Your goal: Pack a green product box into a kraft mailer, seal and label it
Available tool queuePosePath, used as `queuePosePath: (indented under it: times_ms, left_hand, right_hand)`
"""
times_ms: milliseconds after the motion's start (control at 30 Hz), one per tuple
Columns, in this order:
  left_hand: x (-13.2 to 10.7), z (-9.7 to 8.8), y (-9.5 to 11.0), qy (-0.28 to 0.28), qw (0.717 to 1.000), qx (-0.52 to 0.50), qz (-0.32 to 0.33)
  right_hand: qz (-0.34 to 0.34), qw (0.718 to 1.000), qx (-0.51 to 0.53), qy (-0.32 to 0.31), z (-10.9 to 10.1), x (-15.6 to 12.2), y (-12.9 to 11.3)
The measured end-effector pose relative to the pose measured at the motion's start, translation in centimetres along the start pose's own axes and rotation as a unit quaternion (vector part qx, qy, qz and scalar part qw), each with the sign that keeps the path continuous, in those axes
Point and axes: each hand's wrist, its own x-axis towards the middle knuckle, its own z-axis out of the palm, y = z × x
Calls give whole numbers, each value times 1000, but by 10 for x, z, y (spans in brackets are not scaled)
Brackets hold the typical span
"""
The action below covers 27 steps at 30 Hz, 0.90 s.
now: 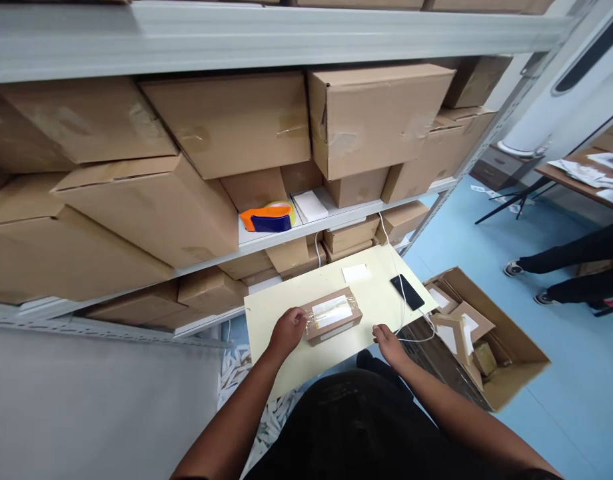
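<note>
A small brown cardboard box (333,317) lies on the pale yellow table board (269,333). It has a white label (331,311) on top and clear tape over the label, reaching past its left end. My left hand (288,331) is closed at that left end, fingers against the taped edge. Over the front edge of the board, right of the box and apart from it, is my right hand (389,345). Its fingers are curled together; whatever is in them, if anything, is too small to tell. Behind the box lies a white label slip (356,273).
A black phone (407,292) with a white cable lies at the board's right. An orange and blue tape dispenser (267,218) sits on the shelf among cartons. On the floor at right stands a large open carton (519,373) holding parcels. A person's legs (576,263) show beyond.
</note>
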Motion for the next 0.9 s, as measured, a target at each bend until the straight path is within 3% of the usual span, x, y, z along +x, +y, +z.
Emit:
queuePosePath:
  times_ms: [133,267,500,667,900]
  left_hand:
    - [66,16,41,-72,983,110,127]
    - [140,57,69,-190,925,275,181]
    - [242,146,71,-325,844,392,167]
    - [274,180,65,-362,811,420,186]
    - [285,190,56,-371,806,424,183]
  right_hand:
    - [-1,1000,8,-13,-16,7,5]
    - [17,997,48,-56,-41,32,6]
    - [24,991,52,-119,-84,93,17]
    - [26,986,26,-161,-106,123,31]
    - [46,981,22,-188,-117,141,33]
